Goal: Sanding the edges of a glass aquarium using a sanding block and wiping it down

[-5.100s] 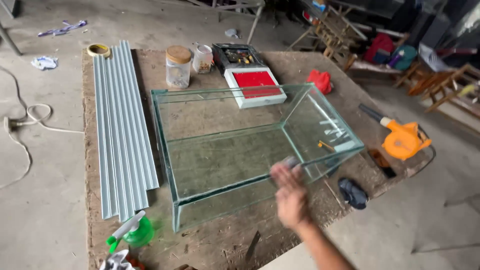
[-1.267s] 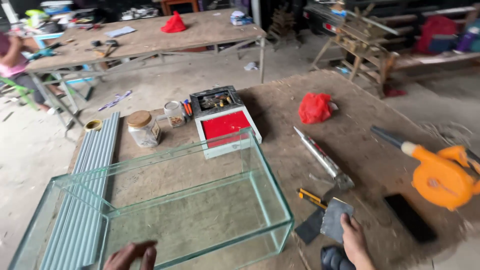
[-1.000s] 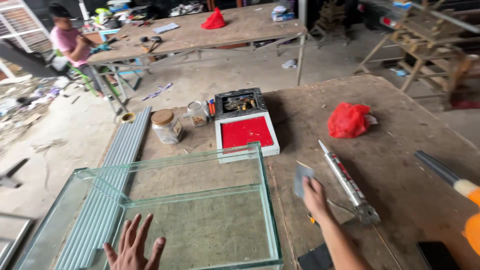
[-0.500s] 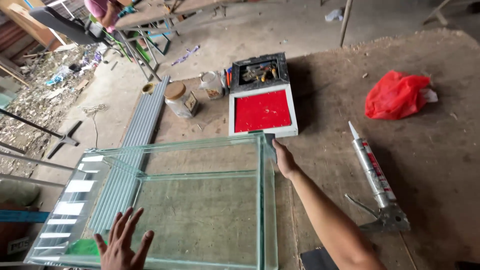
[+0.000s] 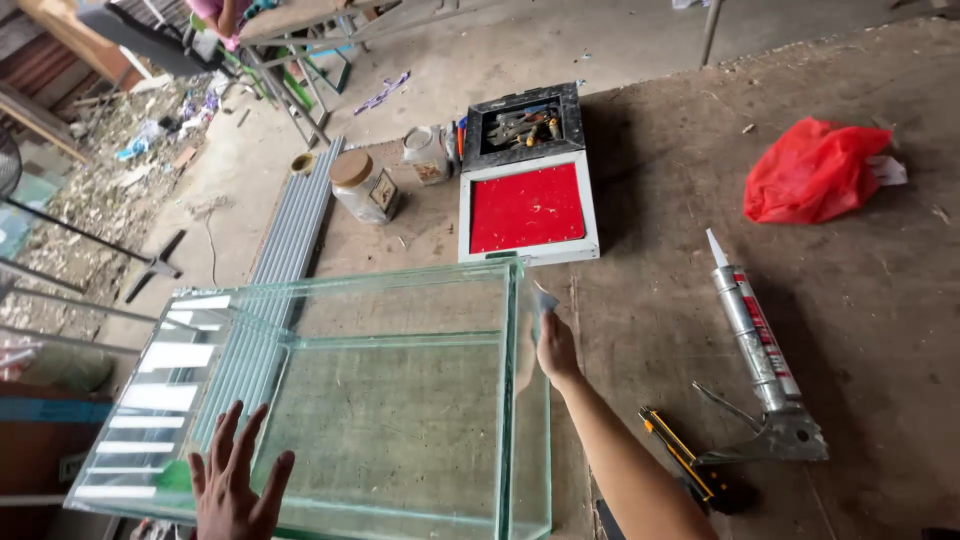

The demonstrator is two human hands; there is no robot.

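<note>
- Left hand (image 5: 235, 490) spreading flat, fingers wide, on glass tank (image 5: 330, 400); right hand (image 5: 555, 345) pinching small scraper (image 5: 546, 300) against outer pane.
- Risking, by judgement: pane cracking or seam shifting under uneven pressing; skin cutting on raw edge.

Red bag (image 5: 815, 170); caulk gun (image 5: 758, 350); jar (image 5: 362, 186)

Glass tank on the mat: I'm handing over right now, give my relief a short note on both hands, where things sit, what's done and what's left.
Left hand: open, fingers spread, flat on the near glass wall of the glass tank.
Right hand: outside the tank's right wall near its far corner, pressing a small flat piece to the glass.
Nearby: caulking gun and yellow utility knife lie unused to the right; red-lidded case, jar and red bag beyond.
Done: tank stands assembled, open top.
Left: cannot tell how far along the right wall the hand has worked; finish that wall.
</note>
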